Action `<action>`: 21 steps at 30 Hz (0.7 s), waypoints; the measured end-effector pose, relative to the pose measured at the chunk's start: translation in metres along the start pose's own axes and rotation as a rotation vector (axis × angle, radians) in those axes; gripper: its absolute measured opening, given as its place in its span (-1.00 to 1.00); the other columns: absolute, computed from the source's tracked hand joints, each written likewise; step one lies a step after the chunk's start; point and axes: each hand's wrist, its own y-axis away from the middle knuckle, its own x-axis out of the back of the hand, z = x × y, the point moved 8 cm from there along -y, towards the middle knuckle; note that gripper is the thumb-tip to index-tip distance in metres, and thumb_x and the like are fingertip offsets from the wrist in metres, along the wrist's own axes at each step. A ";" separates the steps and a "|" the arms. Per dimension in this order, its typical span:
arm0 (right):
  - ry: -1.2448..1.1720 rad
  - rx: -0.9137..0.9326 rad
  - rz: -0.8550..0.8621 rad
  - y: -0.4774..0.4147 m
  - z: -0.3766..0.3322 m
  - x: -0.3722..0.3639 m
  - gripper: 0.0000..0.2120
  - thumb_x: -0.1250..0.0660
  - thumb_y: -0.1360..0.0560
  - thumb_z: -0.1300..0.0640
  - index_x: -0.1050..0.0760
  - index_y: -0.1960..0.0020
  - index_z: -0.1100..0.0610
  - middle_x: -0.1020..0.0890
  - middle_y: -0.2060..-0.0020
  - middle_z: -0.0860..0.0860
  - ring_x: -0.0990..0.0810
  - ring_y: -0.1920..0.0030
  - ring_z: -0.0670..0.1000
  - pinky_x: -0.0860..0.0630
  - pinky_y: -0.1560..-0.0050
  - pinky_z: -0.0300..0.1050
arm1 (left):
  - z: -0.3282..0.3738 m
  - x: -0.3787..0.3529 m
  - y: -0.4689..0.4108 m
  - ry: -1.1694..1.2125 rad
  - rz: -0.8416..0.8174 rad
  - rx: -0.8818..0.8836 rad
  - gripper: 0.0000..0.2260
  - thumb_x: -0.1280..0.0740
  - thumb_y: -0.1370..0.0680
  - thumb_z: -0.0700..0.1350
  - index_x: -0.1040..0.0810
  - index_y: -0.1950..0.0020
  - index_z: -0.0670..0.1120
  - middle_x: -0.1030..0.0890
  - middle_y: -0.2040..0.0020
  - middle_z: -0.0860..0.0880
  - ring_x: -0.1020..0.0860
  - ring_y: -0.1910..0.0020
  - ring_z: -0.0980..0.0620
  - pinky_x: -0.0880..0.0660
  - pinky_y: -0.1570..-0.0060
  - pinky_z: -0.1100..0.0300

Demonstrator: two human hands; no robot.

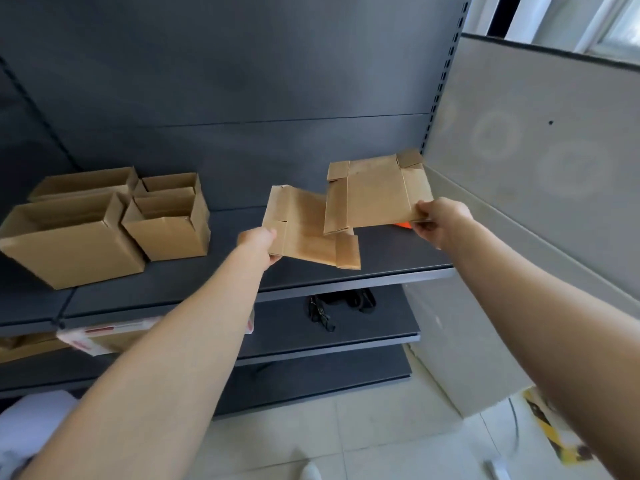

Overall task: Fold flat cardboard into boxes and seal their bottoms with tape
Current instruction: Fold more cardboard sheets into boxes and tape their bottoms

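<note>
Two flat brown cardboard blanks are held over a dark shelf (381, 271). My left hand (258, 245) grips the lower blank (304, 230) at its left edge, low over the shelf. My right hand (438, 220) pinches the near right corner of the upper blank (377, 192), which is raised and overlaps the lower one. A small orange object (403, 224), perhaps a tape tool, shows under the upper blank; most of it is hidden.
Several folded open boxes (166, 220) stand at the shelf's left. A grey panel (540, 168) walls off the right side. Black straps (339, 304) lie on the shelf below, where a taped package (104, 336) sits at the left. Pale tiled floor lies beneath.
</note>
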 end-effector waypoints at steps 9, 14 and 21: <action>0.079 -0.032 0.003 -0.071 0.009 -0.016 -0.62 -0.24 -0.56 0.33 -0.36 -0.35 0.12 -0.54 -0.15 0.12 -0.56 0.12 0.03 -0.56 0.44 -0.15 | -0.010 -0.022 -0.048 -0.009 0.084 0.087 -0.73 -0.29 -0.57 -0.28 -0.45 -0.27 -0.17 -0.51 -0.23 -0.17 -0.49 -0.03 -0.14 -0.52 0.06 0.05; 0.152 -0.089 -0.028 -0.106 0.011 -0.022 -0.64 -0.28 -0.55 0.32 -0.35 -0.32 0.15 -0.55 -0.19 0.15 -0.57 -0.07 0.10 -0.53 0.37 -0.13 | -0.019 -0.034 -0.062 0.013 0.164 0.123 -0.72 -0.30 -0.57 -0.26 -0.43 -0.28 -0.18 -0.49 -0.25 -0.18 -0.50 -0.18 -0.17 -0.54 0.03 0.02; 0.240 -0.109 -0.104 -0.150 0.006 -0.026 -0.75 -0.25 -0.55 0.34 -0.42 -0.19 0.12 -0.55 -0.17 0.12 -0.55 -0.10 0.10 -0.53 0.31 -0.10 | -0.037 -0.041 -0.079 0.055 0.288 0.125 -0.71 -0.33 -0.55 -0.23 -0.44 -0.27 -0.19 -0.51 -0.22 -0.18 -0.51 -0.16 -0.17 -0.56 0.00 0.00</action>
